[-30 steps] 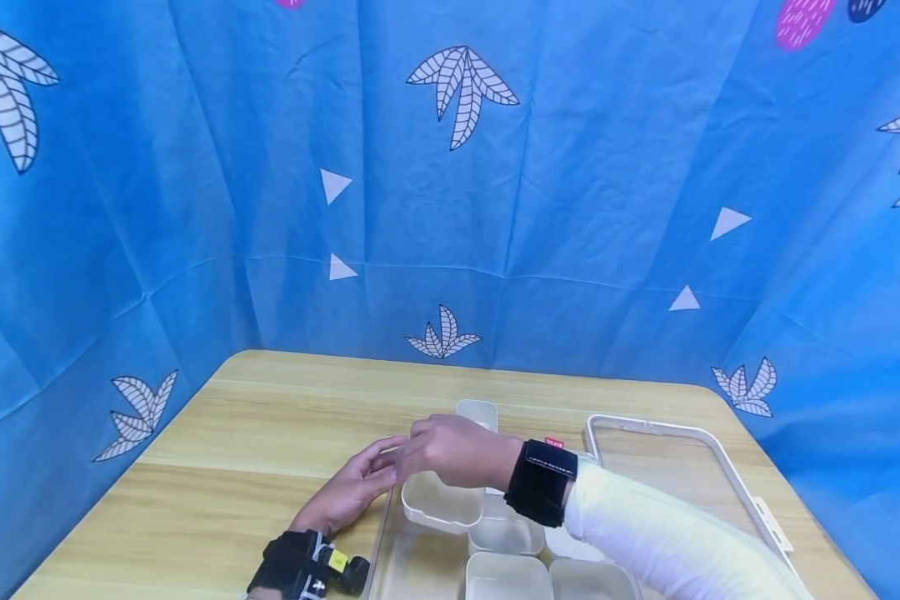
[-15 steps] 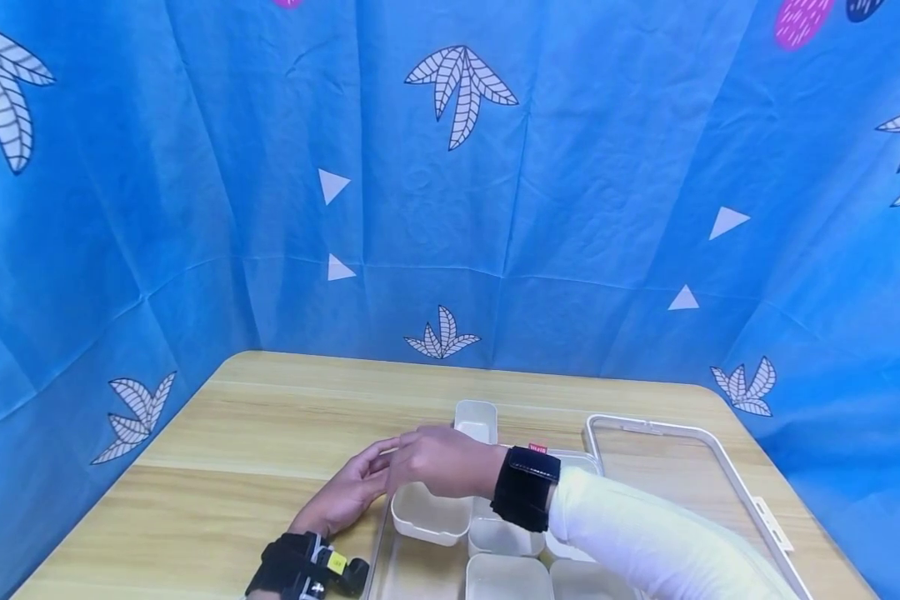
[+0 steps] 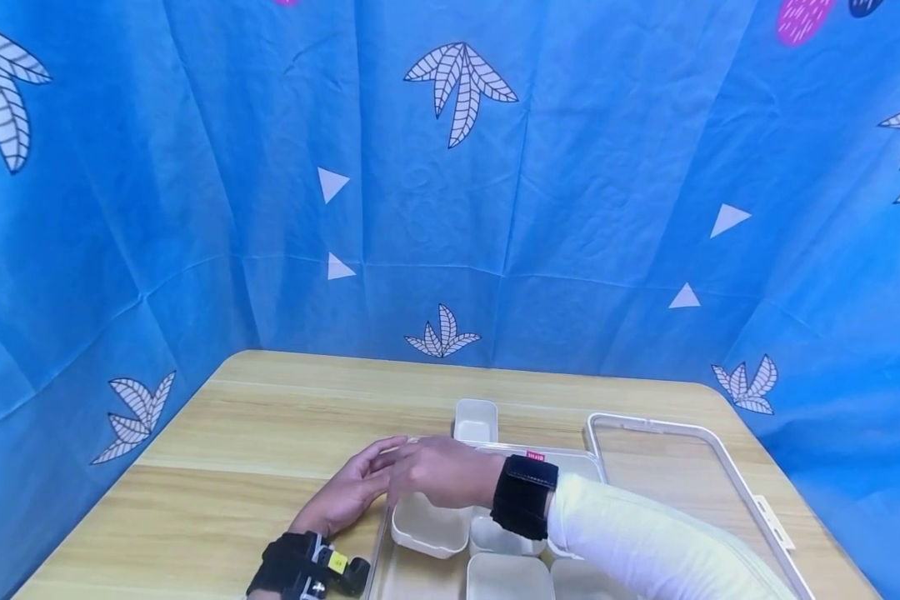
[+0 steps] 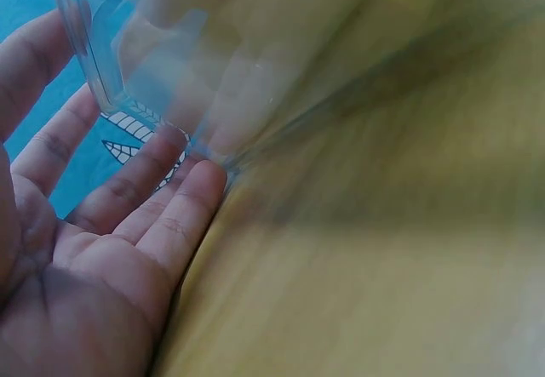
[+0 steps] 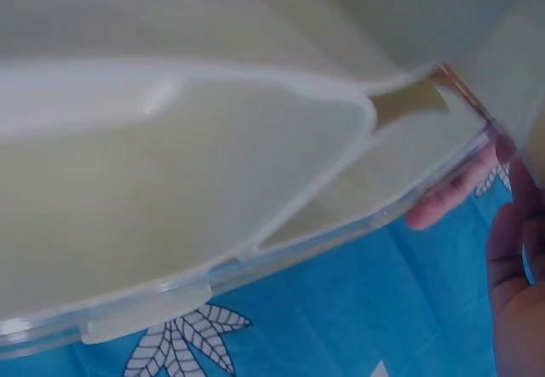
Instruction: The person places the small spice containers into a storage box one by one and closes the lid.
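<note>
My right hand [image 3: 438, 472], palm down, grips a small cream-coloured square container [image 3: 429, 529] by its far side; its fingertips are largely hidden. The container sits tilted inside the left part of a clear plastic box [image 3: 377, 546]. In the right wrist view, cream walls and the clear box's rim [image 5: 281, 254] fill much of the picture. My left hand [image 3: 348, 492] lies at the box's left side, close to the right fingers. Seen from the left wrist, the left hand [image 4: 111, 249] has its fingers extended, fingertips against the clear outer wall [image 4: 162, 62].
Several more cream containers [image 3: 508, 577] stand in the box's right part. One small container [image 3: 476, 420] stands behind the box on the wooden table [image 3: 292, 400]. A clear lid with a white frame [image 3: 690, 430] lies to the right. Blue curtain [image 3: 435, 200] encloses the table's back and sides.
My right hand has moved slightly left and nearer with the container, which now sits lower at the box's left side. The small container behind is more visible. My left hand has hardly moved.
</note>
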Motion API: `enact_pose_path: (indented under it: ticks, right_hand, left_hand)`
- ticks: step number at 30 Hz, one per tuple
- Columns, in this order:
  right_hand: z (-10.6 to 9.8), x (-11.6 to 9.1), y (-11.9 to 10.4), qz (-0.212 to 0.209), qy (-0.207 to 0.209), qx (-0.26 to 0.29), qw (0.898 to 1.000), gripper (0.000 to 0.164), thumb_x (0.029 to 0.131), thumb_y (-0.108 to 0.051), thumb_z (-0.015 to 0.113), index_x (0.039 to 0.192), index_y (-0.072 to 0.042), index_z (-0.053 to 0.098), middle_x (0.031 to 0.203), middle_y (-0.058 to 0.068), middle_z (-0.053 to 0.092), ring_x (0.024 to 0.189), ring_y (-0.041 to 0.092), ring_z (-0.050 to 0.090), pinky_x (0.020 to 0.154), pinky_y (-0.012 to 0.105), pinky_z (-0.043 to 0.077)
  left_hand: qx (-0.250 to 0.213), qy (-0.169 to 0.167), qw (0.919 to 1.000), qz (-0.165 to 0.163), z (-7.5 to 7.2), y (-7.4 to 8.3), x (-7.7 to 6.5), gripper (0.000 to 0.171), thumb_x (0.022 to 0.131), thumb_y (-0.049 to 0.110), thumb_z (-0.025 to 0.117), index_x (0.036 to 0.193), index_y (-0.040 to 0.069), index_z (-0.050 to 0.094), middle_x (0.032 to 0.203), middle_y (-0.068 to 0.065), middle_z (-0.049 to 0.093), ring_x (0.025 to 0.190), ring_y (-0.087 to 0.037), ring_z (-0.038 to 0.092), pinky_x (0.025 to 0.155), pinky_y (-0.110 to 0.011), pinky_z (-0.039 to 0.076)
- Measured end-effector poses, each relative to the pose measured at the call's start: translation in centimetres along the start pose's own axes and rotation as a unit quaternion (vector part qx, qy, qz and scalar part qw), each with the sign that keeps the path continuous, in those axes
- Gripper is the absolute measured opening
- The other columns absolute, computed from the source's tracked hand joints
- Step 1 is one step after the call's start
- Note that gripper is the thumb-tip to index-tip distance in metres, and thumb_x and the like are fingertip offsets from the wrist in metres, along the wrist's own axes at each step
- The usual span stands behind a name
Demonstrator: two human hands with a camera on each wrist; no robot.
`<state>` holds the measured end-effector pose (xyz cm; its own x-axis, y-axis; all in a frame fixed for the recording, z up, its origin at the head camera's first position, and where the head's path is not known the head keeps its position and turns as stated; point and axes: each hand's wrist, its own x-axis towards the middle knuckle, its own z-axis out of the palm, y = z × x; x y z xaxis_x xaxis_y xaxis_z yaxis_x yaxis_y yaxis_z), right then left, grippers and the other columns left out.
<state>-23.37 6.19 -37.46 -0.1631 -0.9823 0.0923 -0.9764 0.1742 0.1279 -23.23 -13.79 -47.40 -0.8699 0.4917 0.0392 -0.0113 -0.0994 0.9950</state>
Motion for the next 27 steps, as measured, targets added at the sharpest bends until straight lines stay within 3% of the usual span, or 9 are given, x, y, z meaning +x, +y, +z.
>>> enact_pose_path:
  ticks: [9, 14, 19, 27]
  right_hand:
    - [0.8, 0.4, -0.3, 0.018, -0.03, -0.023, 0.999, 0.046, 0.075, 0.005, 0.073, 0.103, -0.031, 0.076, 0.103, -0.021, 0.068, 0.106, 0.001, 0.057, 0.096, 0.012, 0.039]
    - [1.2, 0.4, -0.3, 0.025, -0.028, -0.018, 0.999, 0.047, 0.076, 0.006, 0.072, 0.103, -0.032, 0.076, 0.107, -0.018, 0.068, 0.109, 0.002, 0.058, 0.095, 0.013, 0.04]
    - [1.5, 0.2, -0.3, 0.015, -0.007, -0.028, 0.999, 0.041, 0.08, 0.004, 0.071, 0.104, -0.029, 0.076, 0.111, -0.012, 0.068, 0.109, 0.004, 0.059, 0.095, 0.013, 0.041]
    - [1.8, 0.0, -0.3, 0.029, 0.016, -0.051, 0.998, 0.031, 0.088, -0.004, 0.068, 0.116, -0.017, 0.068, 0.109, -0.004, 0.067, 0.103, 0.006, 0.062, 0.092, 0.011, 0.043]
  left_hand:
    - [0.004, 0.002, 1.0, -0.001, 0.2, -0.2, 0.0, 0.067, 0.096, 0.019, 0.061, 0.15, 0.001, 0.027, 0.147, -0.027, 0.035, 0.128, -0.027, 0.045, 0.097, -0.03, 0.046]
    - [0.007, 0.011, 0.9999, -0.008, 0.1, -0.4, 0.1, 0.066, 0.096, 0.021, 0.061, 0.15, 0.002, 0.028, 0.147, -0.026, 0.035, 0.13, -0.03, 0.042, 0.098, -0.031, 0.046]
    - [0.01, 0.012, 0.9998, -0.009, 0.1, -0.3, 0.1, 0.065, 0.096, 0.022, 0.062, 0.15, 0.004, 0.03, 0.149, -0.026, 0.032, 0.134, -0.033, 0.037, 0.098, -0.03, 0.046]
    - [0.001, 0.0, 1.0, 0.0, 0.0, -0.1, -0.1, 0.062, 0.098, 0.016, 0.057, 0.15, 0.002, 0.027, 0.148, -0.028, 0.032, 0.126, -0.025, 0.048, 0.097, -0.03, 0.047]
